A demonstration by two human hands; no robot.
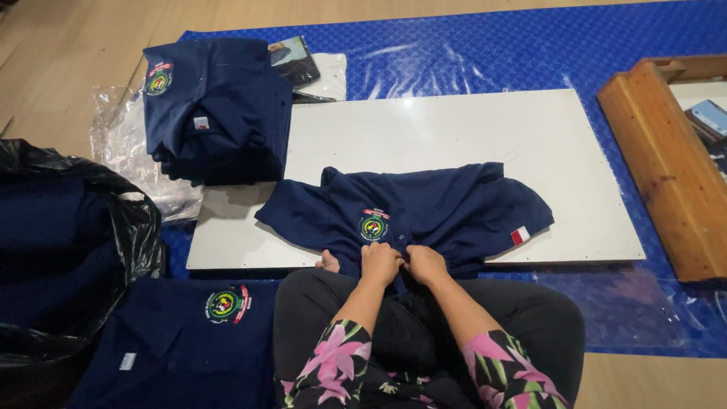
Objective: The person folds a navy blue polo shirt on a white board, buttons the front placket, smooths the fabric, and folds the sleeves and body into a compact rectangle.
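Observation:
A navy blue shirt (pixel 432 204) with a round chest badge and a small red-and-white sleeve patch lies across the near edge of a white board (pixel 454 129). My left hand (pixel 379 262) and my right hand (pixel 425 263) sit side by side, both closed on the shirt's front edge just below the badge. My arms wear black sleeves with pink flowers. My crossed legs in dark trousers are under the shirt's near part.
A stack of folded navy shirts (pixel 216 106) rests on clear plastic at the back left. Another navy shirt (pixel 189 341) lies by my left knee. A black plastic bag (pixel 68 250) stands at the left. A wooden tray (pixel 666 159) sits on the blue mat (pixel 530 53) at the right.

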